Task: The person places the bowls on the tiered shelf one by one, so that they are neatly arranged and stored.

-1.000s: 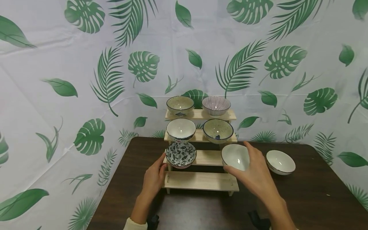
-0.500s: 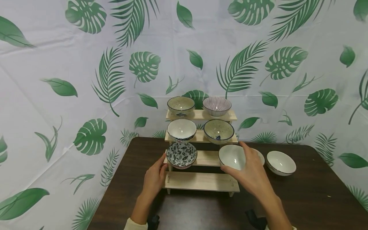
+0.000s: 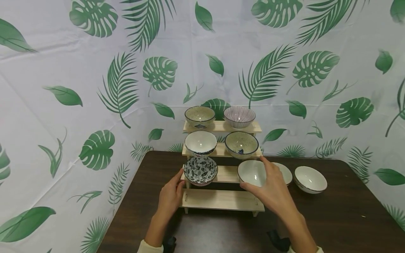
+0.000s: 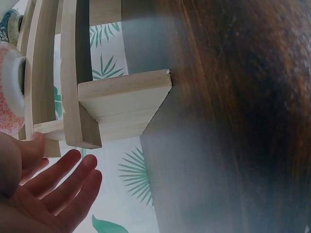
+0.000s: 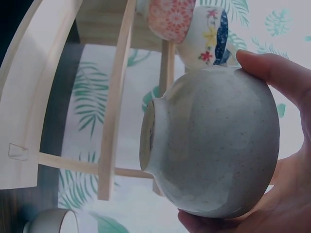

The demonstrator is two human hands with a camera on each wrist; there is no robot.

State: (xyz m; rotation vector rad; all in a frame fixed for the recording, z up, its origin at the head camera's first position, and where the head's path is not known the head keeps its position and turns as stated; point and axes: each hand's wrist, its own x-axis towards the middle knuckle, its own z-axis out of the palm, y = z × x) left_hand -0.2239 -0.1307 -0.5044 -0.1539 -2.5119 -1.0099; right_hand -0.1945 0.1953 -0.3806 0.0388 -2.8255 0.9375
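A plain pale bowl (image 3: 252, 173) with a thin dark rim is gripped in my right hand (image 3: 274, 189), thumb and fingers spread round its sides. From the right wrist, the speckled bowl (image 5: 214, 141) shows its foot ring, held over the third step of the wooden tiered stand (image 3: 223, 199). My left hand (image 3: 169, 196) is at the stand's left end, beside a black-and-white floral bowl (image 3: 200, 171). In the left wrist view the thumb of that left hand (image 4: 53, 194) reaches the end of a shelf board (image 4: 41, 87), with the other fingers loosely extended.
The upper steps hold a white bowl (image 3: 200, 142), a blue-rimmed bowl (image 3: 241, 144), a speckled bowl (image 3: 199, 116) and a striped bowl (image 3: 239, 117). Two white bowls, one partly hidden behind my right hand and another bowl (image 3: 310, 179), stand on the dark table (image 3: 341, 211).
My right hand has carried the pale bowl a little to the left, over the third step. A white bowl behind it has come into sight. The left hand has stayed in place.
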